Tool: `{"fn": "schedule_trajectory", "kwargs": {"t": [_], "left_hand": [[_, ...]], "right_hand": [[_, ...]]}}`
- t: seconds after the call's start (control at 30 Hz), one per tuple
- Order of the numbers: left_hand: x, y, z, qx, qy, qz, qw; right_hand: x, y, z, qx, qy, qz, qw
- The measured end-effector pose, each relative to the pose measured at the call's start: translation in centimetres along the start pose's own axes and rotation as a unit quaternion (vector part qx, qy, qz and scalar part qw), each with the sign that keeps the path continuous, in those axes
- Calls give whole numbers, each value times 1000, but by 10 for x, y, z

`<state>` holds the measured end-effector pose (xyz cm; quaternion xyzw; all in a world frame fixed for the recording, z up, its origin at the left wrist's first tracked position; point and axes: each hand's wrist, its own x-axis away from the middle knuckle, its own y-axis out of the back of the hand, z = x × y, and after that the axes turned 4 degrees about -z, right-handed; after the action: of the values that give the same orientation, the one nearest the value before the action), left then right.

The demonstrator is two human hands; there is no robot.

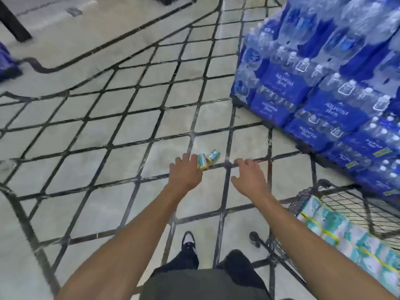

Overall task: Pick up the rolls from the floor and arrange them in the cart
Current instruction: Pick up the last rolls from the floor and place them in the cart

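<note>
tiled floor [86,118], dark grout; water packs [324,94] stacked right.

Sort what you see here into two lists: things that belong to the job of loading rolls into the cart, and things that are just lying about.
Belongs to the job:
roll packs on the floor
left hand
right hand
cart
rolls in the cart

Just there:
water bottle packs
floor
</note>
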<state>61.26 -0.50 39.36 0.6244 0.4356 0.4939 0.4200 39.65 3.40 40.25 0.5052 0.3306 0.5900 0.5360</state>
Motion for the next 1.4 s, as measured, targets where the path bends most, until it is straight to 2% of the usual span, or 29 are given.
{"fn": "schedule_trajectory", "kwargs": {"t": [0.2,0.43,0.63,0.7,0.77,0.87,1.03,1.07,1.17,1.27,1.33,1.4], "left_hand": [[-98,-7,36,-8,-6,59,998],[-237,-47,38,7,8,121,993],[-361,-133,35,85,83,158,980],[-401,-174,37,149,144,188,960],[-440,-220,41,220,227,214,924],[-496,-299,53,316,371,228,843],[-580,-445,73,428,518,237,701],[-594,-487,81,438,534,231,686],[-624,-606,101,412,547,243,687],[-649,-633,93,380,559,263,689],[-656,-660,88,367,556,257,700],[-654,-689,87,387,556,253,691]], "right_hand": [[-90,-28,35,-40,-50,40,997],[-231,-64,19,-77,-101,89,988],[-368,-128,-5,-214,-217,144,941],[-412,-165,-14,-260,-274,155,913],[-453,-209,-23,-305,-335,161,877],[-514,-292,-40,-356,-417,166,820],[-605,-443,-71,-363,-478,214,770],[-624,-473,-74,-366,-503,207,755],[-669,-569,-102,-395,-562,168,707],[-698,-672,-141,-400,-605,143,674],[-710,-673,-123,-392,-625,140,660],[-713,-682,-116,-354,-629,154,675]]}}
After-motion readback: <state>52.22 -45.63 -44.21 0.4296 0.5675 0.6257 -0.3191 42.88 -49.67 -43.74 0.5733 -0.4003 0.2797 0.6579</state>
